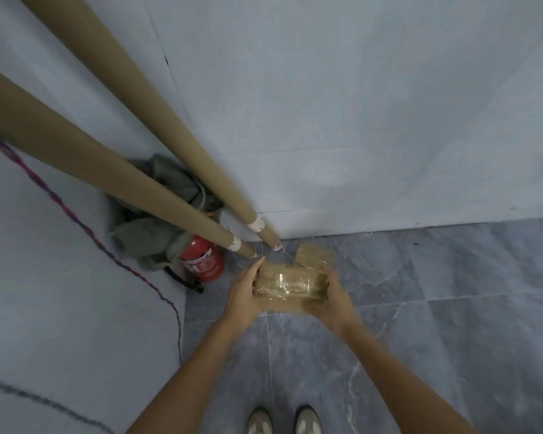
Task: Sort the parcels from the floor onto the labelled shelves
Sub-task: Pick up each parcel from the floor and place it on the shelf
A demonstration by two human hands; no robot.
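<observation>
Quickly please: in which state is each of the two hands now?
Left hand: closed, holding the left end of the parcel.
Right hand: closed, holding the right end of the same parcel.

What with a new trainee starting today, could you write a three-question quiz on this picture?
1. True or false: the left hand and the right hand both hold the taped parcel.
2. Which red thing stands in the corner? A bucket; B fire extinguisher; C traffic cone.
3. How many cardboard tubes lean into the corner?
Key: 1 true; 2 B; 3 two.
</observation>
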